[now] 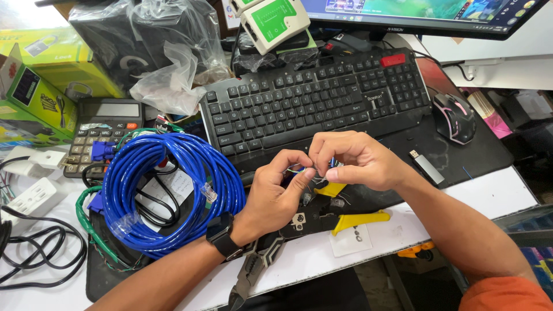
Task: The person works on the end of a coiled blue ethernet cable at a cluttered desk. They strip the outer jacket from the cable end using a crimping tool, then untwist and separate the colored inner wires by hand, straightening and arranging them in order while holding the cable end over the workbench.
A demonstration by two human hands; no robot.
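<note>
Beyond the fingers, away from the body: a wide black plastic keyboard [315, 98] lying crosswise on a dark mat over the white tabletop [495, 193]. To the left of the fingers, close by the left wrist: a thick coil of bright blue network cable [173, 193], bound with clear tape, a clear plug showing at one loose end. Directly under the fingers, on the body side: a black crimping tool with yellow handles [351, 219], long axis running left to right, handles pointing right. Farther right of the fingers, well apart: a black computer mouse with pink trim [454, 117] and a small silver stick drive [426, 165]. Far left, past the coil: a grey desk calculator [101, 135].

Left hand [276, 198], dark watch on the wrist, and right hand [360, 161] brought together above the mat, fingertips [314, 171] meeting. Both sets of fingers narrowed to a pinch on the thin coloured wire strands of the blue cable's end [296, 170], held right between the two thumbs; strands short and running roughly left to right from one pinch to the other. Both hands equally near, each touching the strands. Exact count and order of the strands too small to tell.
</note>
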